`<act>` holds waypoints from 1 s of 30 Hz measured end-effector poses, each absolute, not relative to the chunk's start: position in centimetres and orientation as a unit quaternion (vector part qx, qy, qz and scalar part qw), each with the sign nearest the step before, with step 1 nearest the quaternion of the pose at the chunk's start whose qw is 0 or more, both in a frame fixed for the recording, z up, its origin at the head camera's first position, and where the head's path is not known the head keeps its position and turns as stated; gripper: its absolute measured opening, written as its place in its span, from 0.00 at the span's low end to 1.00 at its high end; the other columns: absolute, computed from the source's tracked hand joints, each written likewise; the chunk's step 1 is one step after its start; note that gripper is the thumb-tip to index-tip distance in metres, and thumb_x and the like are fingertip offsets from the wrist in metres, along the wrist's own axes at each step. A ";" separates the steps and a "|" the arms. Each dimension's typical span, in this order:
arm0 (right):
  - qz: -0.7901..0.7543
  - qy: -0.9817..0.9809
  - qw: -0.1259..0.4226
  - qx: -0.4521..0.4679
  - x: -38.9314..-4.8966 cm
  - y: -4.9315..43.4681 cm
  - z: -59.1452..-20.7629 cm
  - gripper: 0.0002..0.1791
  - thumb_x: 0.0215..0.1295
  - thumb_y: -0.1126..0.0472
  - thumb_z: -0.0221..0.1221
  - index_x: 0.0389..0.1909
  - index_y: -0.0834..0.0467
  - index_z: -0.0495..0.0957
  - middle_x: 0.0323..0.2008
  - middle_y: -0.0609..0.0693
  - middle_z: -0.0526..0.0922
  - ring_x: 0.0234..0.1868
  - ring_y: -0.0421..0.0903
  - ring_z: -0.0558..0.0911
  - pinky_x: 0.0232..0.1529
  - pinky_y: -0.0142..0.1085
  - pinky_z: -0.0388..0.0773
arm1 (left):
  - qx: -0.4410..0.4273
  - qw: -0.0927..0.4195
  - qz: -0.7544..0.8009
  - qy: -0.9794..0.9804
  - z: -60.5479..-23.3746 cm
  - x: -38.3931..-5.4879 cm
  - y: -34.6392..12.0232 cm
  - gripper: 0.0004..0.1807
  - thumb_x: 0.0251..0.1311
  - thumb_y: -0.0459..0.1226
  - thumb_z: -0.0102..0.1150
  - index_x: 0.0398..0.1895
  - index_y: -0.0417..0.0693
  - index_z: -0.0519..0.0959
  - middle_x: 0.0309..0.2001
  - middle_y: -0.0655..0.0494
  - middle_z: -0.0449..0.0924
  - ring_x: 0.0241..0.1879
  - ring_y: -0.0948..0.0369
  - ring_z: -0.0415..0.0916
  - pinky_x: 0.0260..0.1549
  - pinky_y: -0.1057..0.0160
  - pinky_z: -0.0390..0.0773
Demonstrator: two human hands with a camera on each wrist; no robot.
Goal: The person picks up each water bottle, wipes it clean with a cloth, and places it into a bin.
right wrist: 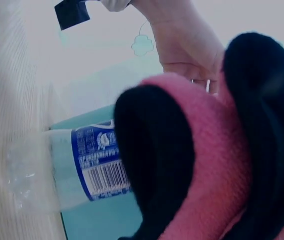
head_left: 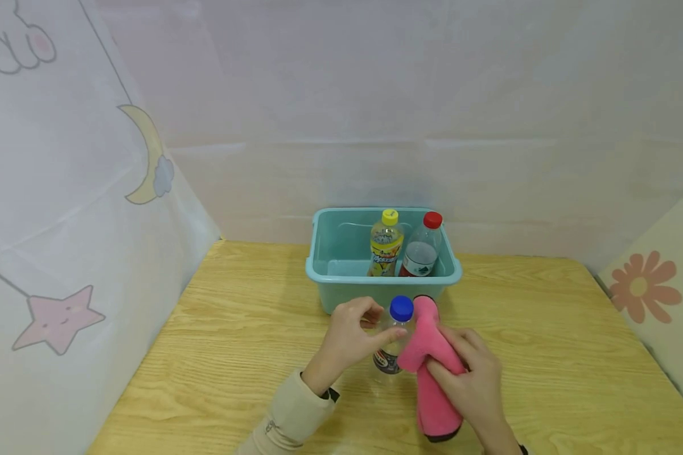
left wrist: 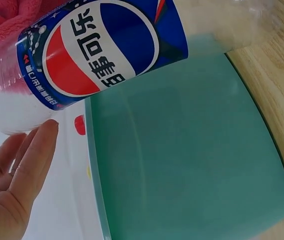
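Note:
A clear plastic cola bottle (head_left: 387, 361) with a blue cap (head_left: 401, 308) stands upright on the table; its blue, red and white label (left wrist: 102, 47) fills the top of the left wrist view. Beside its upper part is my left hand (head_left: 350, 335), thumb reaching across in front and fingers loosely bent. The left wrist view shows those fingers (left wrist: 39, 160) near the bottle, not wrapped round it; contact is unclear. My right hand (head_left: 478, 376) grips a folded pink cloth (head_left: 437, 407) with dark edging, held against the bottle's right side. The cloth (right wrist: 216, 150) hides part of the bottle in the right wrist view.
Just behind the bottle sits a teal plastic basin (head_left: 341, 279). Inside it stand a yellow-capped bottle (head_left: 386, 246) and a red-capped bottle (head_left: 421, 253). Under everything is a wood-grain table (head_left: 216, 354), with pale printed sheets (head_left: 375, 114) hanging behind and at the sides.

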State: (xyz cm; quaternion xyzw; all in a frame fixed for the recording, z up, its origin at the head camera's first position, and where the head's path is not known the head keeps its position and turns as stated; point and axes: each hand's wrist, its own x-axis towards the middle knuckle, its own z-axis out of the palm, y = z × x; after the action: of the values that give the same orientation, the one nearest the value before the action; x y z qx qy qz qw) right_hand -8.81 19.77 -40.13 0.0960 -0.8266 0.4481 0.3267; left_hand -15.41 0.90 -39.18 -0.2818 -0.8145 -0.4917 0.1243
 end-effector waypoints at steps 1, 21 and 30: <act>0.443 -0.831 0.324 0.092 -8.9 19.7 -40.1 0.26 0.30 0.76 0.68 0.40 0.61 0.83 0.31 0.48 0.79 0.29 0.33 0.74 0.25 0.21 0.70 | -0.282 0.128 -0.489 -0.815 -39.2 -15.4 1.0 0.18 0.44 0.47 0.69 0.26 0.42 0.76 0.25 0.55 0.77 0.25 0.65 0.72 0.25 0.73 0.74; 0.365 -0.851 0.357 0.125 -10.6 19.6 -39.9 0.24 0.31 0.74 0.64 0.39 0.64 0.82 0.29 0.53 0.77 0.22 0.39 0.71 0.17 0.30 0.69 | -0.344 0.141 -0.446 -0.814 -39.0 -15.2 0.1 0.24 0.52 0.42 0.63 0.50 0.36 0.77 0.41 0.49 0.81 0.36 0.62 0.78 0.31 0.71 0.79; 0.348 -0.857 0.350 0.145 -11.1 19.9 -39.8 0.26 0.34 0.73 0.63 0.43 0.62 0.81 0.33 0.57 0.80 0.25 0.46 0.77 0.18 0.35 0.74 | -0.343 0.156 -0.439 -0.816 -39.0 -15.2 0.4 0.25 0.49 0.41 0.66 0.48 0.33 0.77 0.43 0.45 0.80 0.38 0.59 0.80 0.32 0.74 0.78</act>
State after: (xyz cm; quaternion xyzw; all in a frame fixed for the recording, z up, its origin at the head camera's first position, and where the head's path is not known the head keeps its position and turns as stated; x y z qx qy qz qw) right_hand -11.13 19.86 -39.81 0.1447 -0.8574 0.3485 0.3499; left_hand -15.19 0.38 -38.97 -0.3427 -0.8159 -0.4387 0.1559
